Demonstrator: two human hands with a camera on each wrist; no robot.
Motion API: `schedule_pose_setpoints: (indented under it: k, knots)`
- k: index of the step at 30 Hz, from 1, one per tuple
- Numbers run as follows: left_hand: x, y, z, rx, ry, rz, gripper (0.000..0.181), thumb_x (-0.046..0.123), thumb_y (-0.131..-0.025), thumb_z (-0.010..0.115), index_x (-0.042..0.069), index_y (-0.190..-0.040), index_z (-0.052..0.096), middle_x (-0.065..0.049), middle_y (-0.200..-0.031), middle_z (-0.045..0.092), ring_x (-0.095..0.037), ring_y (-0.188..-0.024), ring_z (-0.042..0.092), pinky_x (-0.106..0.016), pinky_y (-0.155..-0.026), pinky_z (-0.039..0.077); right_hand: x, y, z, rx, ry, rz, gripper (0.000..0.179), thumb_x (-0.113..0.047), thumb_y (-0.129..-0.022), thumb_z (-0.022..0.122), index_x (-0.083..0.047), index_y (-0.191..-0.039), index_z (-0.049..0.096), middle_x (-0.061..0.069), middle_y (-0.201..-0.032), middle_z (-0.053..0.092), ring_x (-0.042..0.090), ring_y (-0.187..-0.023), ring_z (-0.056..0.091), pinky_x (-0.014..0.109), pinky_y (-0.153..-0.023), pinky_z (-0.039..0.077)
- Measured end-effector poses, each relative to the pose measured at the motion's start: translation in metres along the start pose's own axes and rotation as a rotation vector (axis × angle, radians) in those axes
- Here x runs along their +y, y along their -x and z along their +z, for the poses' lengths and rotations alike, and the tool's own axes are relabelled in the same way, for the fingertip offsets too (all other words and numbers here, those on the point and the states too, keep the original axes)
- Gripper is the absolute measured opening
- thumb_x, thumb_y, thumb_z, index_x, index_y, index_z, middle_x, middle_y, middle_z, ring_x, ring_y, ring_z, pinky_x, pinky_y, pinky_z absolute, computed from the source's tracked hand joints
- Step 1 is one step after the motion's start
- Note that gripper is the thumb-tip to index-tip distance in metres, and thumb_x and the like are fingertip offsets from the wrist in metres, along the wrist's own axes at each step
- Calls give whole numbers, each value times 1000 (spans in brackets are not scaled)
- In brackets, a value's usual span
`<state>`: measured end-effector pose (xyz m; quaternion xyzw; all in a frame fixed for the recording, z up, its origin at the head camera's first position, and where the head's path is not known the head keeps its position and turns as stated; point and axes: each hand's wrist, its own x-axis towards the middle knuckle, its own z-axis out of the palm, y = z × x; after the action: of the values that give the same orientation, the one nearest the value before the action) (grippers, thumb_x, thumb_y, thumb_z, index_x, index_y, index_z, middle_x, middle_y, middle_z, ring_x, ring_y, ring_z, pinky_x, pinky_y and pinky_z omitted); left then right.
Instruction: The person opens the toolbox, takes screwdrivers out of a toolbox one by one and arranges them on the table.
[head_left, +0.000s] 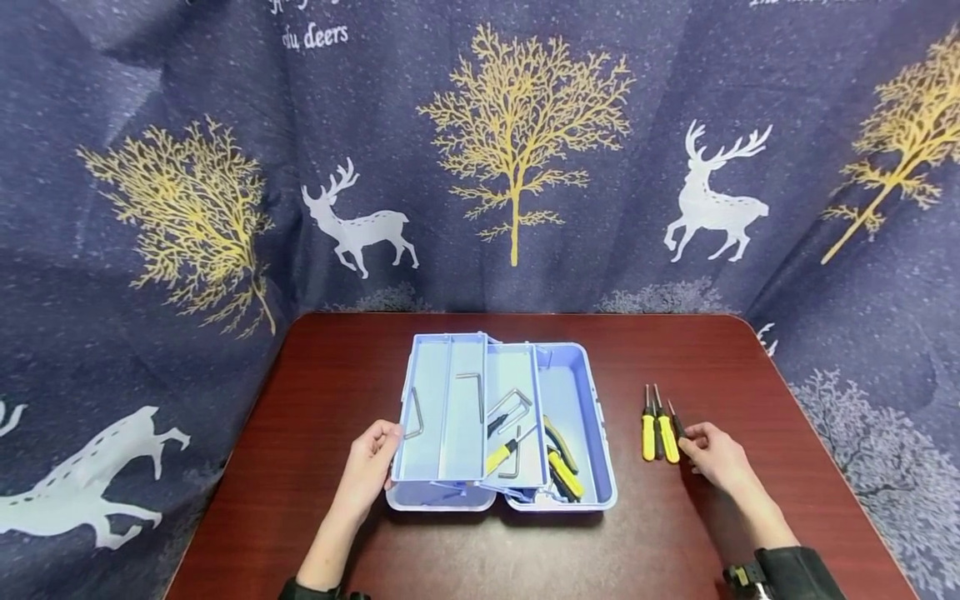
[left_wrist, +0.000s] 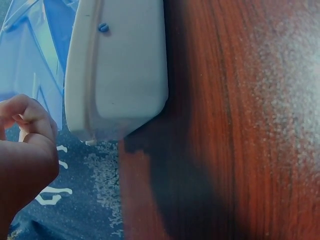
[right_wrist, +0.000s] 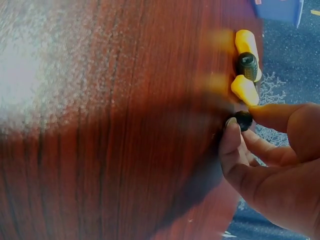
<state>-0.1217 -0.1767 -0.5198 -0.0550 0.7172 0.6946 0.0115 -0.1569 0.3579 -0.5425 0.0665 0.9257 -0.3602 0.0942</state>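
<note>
A blue toolbox [head_left: 609, 467] stands with its stepped trays spread out. My left hand [head_left: 372, 458] grips the left edge of its upper tray [head_left: 431, 450], thumb near the rim; the left wrist view shows those fingers curled. On the right, my right hand [head_left: 712, 454] pinches the black handle of a small screwdriver [head_left: 678, 427] between thumb and fingers. The handle's round end [right_wrist: 243, 121] shows in the right wrist view. Beside it lie two yellow-handled screwdrivers [head_left: 648, 437] and a black-handled screwdriver [head_left: 659, 443], side by side with shafts pointing away.
The upper tray holds two hex keys [head_left: 481, 400]. In the lower tray are more hex keys [head_left: 517, 454] and a yellow-and-black screwdriver [head_left: 501, 455]. Yellow-and-black pliers [head_left: 567, 477] lie in the box's bottom. The brown table [head_left: 315, 367] ends at a deer-patterned cloth [head_left: 360, 225].
</note>
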Motion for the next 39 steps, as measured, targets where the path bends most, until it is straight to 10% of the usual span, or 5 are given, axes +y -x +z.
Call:
schedule_pose_setpoints:
  k: [39]
  knots:
    - [-5, -2, 0, -2, -3, 15, 23, 10, -109, 52, -11, -102, 57, 0, -61, 55, -6, -40, 40, -20, -38, 34, 2, -2, 3, 2, -5, 9, 34, -16, -107, 55, 13, -124, 56, 15, -90, 72, 17, -73, 67, 29, -61, 56]
